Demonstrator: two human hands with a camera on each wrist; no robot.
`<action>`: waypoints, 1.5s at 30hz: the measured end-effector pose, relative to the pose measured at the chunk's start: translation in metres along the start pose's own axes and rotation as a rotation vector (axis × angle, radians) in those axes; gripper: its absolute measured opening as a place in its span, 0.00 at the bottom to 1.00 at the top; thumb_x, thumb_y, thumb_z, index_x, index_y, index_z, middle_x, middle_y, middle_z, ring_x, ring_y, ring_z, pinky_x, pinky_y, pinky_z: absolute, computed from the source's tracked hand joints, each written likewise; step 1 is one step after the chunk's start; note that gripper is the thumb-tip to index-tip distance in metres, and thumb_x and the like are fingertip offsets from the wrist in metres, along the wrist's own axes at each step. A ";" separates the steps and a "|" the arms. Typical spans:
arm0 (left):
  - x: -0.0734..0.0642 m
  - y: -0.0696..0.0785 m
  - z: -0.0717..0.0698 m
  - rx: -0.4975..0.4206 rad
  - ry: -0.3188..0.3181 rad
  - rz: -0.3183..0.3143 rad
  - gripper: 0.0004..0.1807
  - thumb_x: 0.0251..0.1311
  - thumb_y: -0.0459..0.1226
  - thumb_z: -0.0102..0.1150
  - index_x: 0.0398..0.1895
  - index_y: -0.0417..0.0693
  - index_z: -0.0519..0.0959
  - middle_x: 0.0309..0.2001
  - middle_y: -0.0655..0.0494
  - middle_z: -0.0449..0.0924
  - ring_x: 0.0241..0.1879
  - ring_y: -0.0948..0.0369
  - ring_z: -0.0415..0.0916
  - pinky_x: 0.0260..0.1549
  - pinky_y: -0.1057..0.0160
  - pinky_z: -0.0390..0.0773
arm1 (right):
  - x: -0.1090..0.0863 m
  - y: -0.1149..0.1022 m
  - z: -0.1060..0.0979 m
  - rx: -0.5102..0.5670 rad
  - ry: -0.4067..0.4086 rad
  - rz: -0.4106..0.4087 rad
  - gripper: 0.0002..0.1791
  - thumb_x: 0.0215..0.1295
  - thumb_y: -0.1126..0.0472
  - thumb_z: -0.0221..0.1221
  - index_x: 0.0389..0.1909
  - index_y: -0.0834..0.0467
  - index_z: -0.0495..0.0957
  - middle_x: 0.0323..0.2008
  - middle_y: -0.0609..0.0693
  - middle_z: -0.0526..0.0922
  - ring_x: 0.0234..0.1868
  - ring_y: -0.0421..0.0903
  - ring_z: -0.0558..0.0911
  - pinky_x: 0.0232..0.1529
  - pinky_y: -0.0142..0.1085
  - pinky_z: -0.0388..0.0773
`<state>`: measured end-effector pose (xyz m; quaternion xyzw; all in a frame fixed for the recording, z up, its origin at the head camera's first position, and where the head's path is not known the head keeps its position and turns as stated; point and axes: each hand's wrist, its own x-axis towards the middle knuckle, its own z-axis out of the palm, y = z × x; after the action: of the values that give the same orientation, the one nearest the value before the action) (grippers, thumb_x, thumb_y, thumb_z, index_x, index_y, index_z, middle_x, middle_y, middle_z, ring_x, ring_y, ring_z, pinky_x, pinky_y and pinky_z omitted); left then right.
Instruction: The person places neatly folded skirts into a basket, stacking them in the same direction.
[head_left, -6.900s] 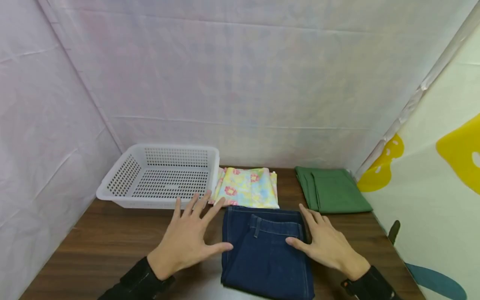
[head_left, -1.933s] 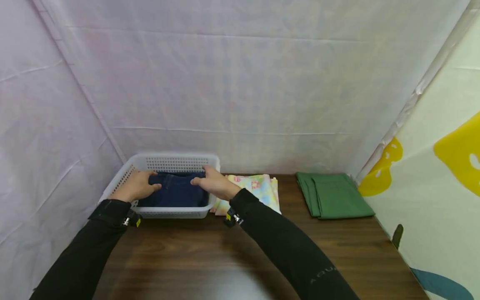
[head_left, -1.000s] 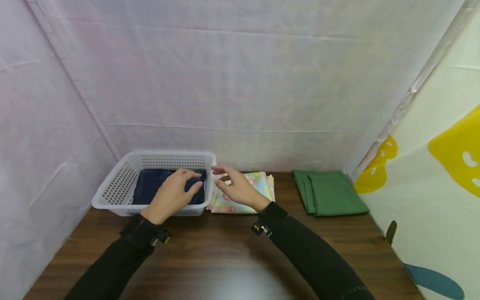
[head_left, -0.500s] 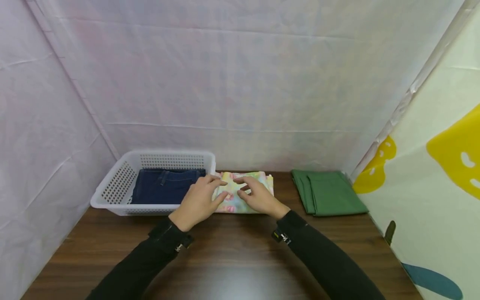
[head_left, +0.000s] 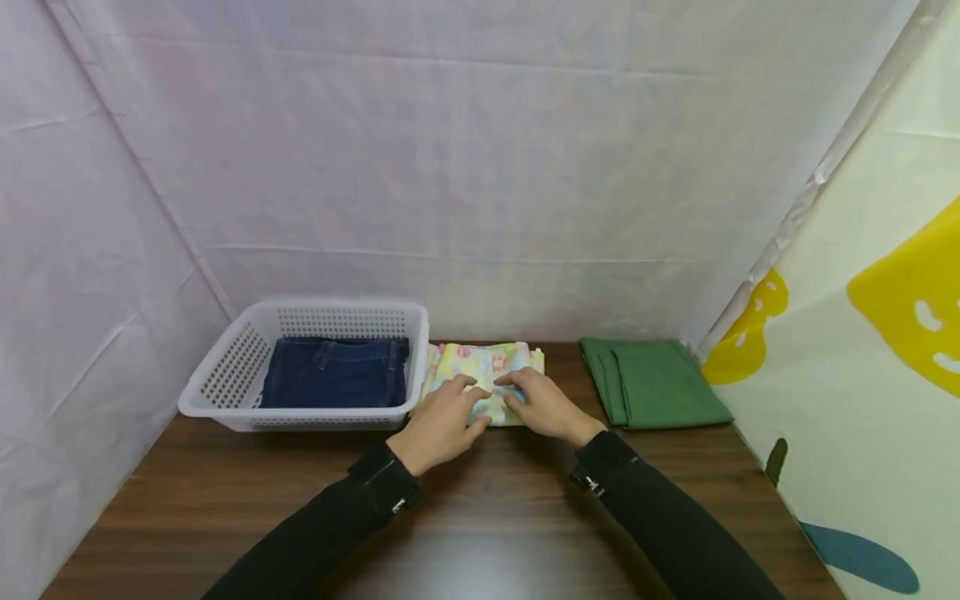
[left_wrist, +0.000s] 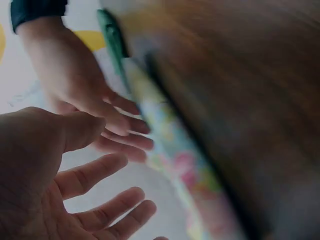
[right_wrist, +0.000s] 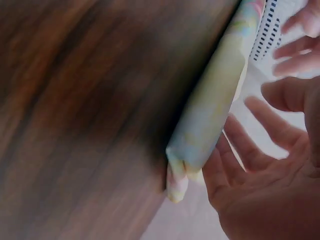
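A folded floral cloth (head_left: 480, 360) in yellow, pink and blue lies on the table just right of the basket. Over its near part, in the head view, is my left hand (head_left: 442, 425), fingers spread and loosely bent. My right hand (head_left: 547, 406) is over its right side with the fingers relaxed. Neither hand grips anything. In the left wrist view the cloth's folded edge (left_wrist: 182, 165) runs past the fingertips. The right wrist view shows the fingers close beside the cloth's end (right_wrist: 200, 130). Folded dark blue jeans (head_left: 333, 375) lie inside the white basket (head_left: 300, 419).
A folded green cloth (head_left: 660, 387) lies at the table's back right. White fabric walls (head_left: 450, 167) enclose the brown wooden table (head_left: 480, 517) at the back and left. The right wall carries yellow and teal shapes.
The jeans went from the table's front into the basket, where both hands let go of them. Since then both hands have moved right, from the basket to over the floral cloth.
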<state>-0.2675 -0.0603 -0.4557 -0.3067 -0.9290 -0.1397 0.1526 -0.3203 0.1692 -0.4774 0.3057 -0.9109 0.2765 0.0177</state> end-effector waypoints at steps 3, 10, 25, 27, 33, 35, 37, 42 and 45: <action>-0.004 -0.006 0.011 -0.007 -0.043 -0.035 0.23 0.68 0.49 0.63 0.59 0.47 0.80 0.60 0.42 0.74 0.55 0.46 0.74 0.46 0.46 0.79 | -0.007 0.004 0.000 -0.001 -0.068 0.004 0.14 0.77 0.58 0.56 0.59 0.53 0.79 0.54 0.48 0.77 0.51 0.46 0.77 0.50 0.44 0.76; -0.017 -0.021 0.015 -0.050 -0.135 -0.050 0.21 0.70 0.47 0.62 0.61 0.49 0.80 0.57 0.47 0.75 0.52 0.45 0.74 0.50 0.48 0.76 | -0.012 0.006 0.000 0.003 -0.076 -0.010 0.10 0.78 0.60 0.55 0.51 0.51 0.83 0.50 0.46 0.77 0.44 0.42 0.78 0.45 0.40 0.77; -0.036 -0.008 0.006 -0.053 -0.137 0.068 0.18 0.69 0.48 0.61 0.59 0.55 0.81 0.52 0.54 0.75 0.44 0.54 0.71 0.42 0.45 0.74 | -0.039 0.007 -0.005 0.052 -0.100 -0.050 0.06 0.73 0.61 0.61 0.45 0.48 0.84 0.48 0.43 0.79 0.46 0.39 0.78 0.45 0.37 0.78; -0.040 -0.007 0.004 -0.058 -0.128 0.076 0.18 0.70 0.48 0.61 0.59 0.56 0.81 0.51 0.55 0.75 0.43 0.55 0.71 0.43 0.43 0.73 | -0.042 0.005 -0.006 0.057 -0.105 -0.056 0.06 0.73 0.61 0.61 0.44 0.48 0.84 0.48 0.44 0.79 0.45 0.39 0.78 0.44 0.37 0.79; -0.050 -0.004 0.003 -0.081 -0.129 0.084 0.16 0.71 0.48 0.60 0.58 0.60 0.82 0.50 0.58 0.73 0.41 0.59 0.70 0.39 0.48 0.72 | -0.051 -0.001 -0.005 0.062 -0.098 -0.096 0.09 0.72 0.61 0.62 0.50 0.51 0.83 0.49 0.45 0.80 0.47 0.42 0.80 0.47 0.41 0.80; -0.054 -0.003 0.002 -0.099 -0.134 0.090 0.16 0.71 0.48 0.60 0.59 0.61 0.82 0.49 0.60 0.73 0.40 0.60 0.69 0.37 0.53 0.70 | -0.055 -0.003 -0.005 0.066 -0.095 -0.092 0.11 0.72 0.60 0.63 0.52 0.51 0.82 0.50 0.44 0.80 0.48 0.43 0.80 0.48 0.42 0.79; -0.058 -0.002 0.000 -0.114 -0.139 0.095 0.16 0.71 0.49 0.60 0.59 0.62 0.81 0.49 0.61 0.73 0.40 0.61 0.69 0.36 0.55 0.69 | -0.058 -0.005 -0.004 0.074 -0.102 -0.086 0.11 0.72 0.60 0.62 0.53 0.50 0.82 0.50 0.44 0.80 0.49 0.42 0.79 0.48 0.42 0.79; -0.067 0.000 -0.003 -0.152 -0.150 0.103 0.17 0.71 0.50 0.59 0.60 0.64 0.82 0.48 0.62 0.73 0.38 0.64 0.68 0.35 0.59 0.67 | -0.066 -0.011 -0.004 0.104 -0.127 -0.072 0.11 0.73 0.58 0.62 0.53 0.49 0.82 0.50 0.43 0.80 0.47 0.39 0.79 0.47 0.39 0.79; -0.073 0.000 -0.003 -0.175 -0.161 0.105 0.17 0.71 0.51 0.59 0.60 0.65 0.82 0.48 0.63 0.73 0.37 0.65 0.68 0.34 0.59 0.66 | -0.069 -0.015 -0.002 0.124 -0.137 -0.072 0.10 0.73 0.58 0.61 0.52 0.50 0.82 0.50 0.43 0.80 0.47 0.38 0.79 0.47 0.38 0.79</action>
<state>-0.2111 -0.0995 -0.4793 -0.3771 -0.9053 -0.1871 0.0575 -0.2556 0.1982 -0.4816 0.3567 -0.8796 0.3102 -0.0537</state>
